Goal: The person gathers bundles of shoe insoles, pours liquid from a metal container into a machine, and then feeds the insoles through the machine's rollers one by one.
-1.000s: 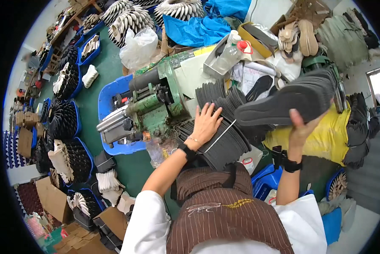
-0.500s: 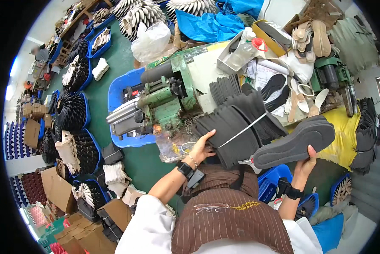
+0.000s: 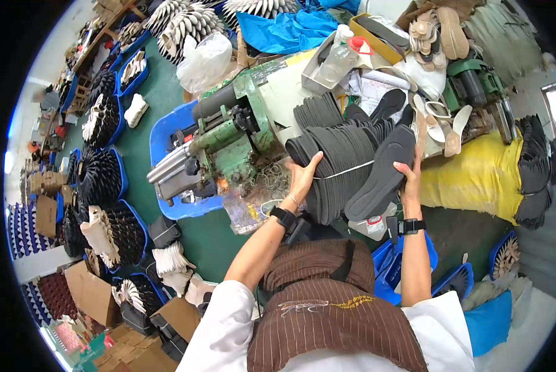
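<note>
A thick bundle of dark grey shoe insoles, bound with a thin white string, sits at the near edge of the workbench. My left hand clasps the bundle's left side, thumb on top and the other fingers partly hidden. On its right, my right hand grips black insoles by their outer edge, thumb on the top face. These insoles lean against the tied bundle, heel end toward me. How many layers the right hand holds is hard to see. Another stack of dark insoles lies just behind.
Left of the bundle stands a green machine with metal rollers, above a blue tub. Behind are a grey box with a bottle and loose pale insoles. A yellow sack lies right; a blue crate sits below.
My right hand has brought its insoles left and turned them from nearly level to steeply slanted, against the bundle. The bundle has turned more upright, with my left hand still on its left side.
</note>
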`<action>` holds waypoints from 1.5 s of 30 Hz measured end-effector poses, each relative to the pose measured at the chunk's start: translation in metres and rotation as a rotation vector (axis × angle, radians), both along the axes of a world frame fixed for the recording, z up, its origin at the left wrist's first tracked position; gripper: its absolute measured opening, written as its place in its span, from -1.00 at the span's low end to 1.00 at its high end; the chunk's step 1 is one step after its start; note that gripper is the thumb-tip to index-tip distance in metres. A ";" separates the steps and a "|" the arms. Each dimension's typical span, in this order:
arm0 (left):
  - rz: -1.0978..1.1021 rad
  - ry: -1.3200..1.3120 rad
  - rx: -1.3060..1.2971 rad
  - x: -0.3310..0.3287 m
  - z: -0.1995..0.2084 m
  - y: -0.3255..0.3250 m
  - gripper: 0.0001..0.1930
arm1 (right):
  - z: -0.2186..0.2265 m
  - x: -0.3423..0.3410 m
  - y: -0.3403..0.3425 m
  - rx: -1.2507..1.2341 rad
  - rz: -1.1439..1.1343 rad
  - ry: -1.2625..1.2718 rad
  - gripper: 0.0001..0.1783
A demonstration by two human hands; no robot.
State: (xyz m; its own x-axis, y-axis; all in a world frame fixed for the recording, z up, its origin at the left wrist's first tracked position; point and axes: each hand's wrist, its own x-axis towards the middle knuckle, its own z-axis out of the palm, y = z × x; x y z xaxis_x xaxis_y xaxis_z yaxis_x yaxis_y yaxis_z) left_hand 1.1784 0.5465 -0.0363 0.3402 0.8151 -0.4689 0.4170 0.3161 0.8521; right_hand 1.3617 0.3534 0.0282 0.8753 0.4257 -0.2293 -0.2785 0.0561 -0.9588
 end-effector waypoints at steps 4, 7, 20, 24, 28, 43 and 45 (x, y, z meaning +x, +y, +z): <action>0.035 0.172 0.026 0.008 0.026 -0.007 0.08 | 0.047 -0.002 0.025 -0.088 0.226 -0.252 0.11; 0.019 0.173 0.063 0.031 0.079 -0.005 -0.04 | 0.066 0.002 0.035 -0.210 0.308 -0.479 0.14; -0.017 0.161 0.446 0.050 0.057 0.002 -0.15 | 0.041 0.003 0.087 -0.309 0.194 -0.518 0.31; -0.431 -0.230 0.499 0.002 0.142 -0.036 -0.21 | 0.079 -0.029 0.090 -0.382 0.128 -0.765 0.38; -0.360 -0.271 0.551 -0.035 0.171 -0.045 0.11 | 0.152 -0.092 0.093 -0.292 0.114 -0.958 0.45; -0.101 -0.507 0.619 -0.256 0.214 0.082 0.73 | 0.221 -0.320 0.168 0.079 0.440 -0.422 -0.02; -0.098 -0.468 0.623 -0.293 0.205 0.101 0.73 | 0.215 -0.350 0.187 0.062 0.475 -0.376 -0.07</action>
State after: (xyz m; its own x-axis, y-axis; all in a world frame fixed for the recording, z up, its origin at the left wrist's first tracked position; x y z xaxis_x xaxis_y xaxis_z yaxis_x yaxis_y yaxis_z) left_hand 0.8859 0.6473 0.1686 0.4737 0.8368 0.2745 -0.0281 -0.2971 0.9544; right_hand 1.0117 0.5405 0.2435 0.6027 0.7921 0.0967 0.0703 0.0681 -0.9952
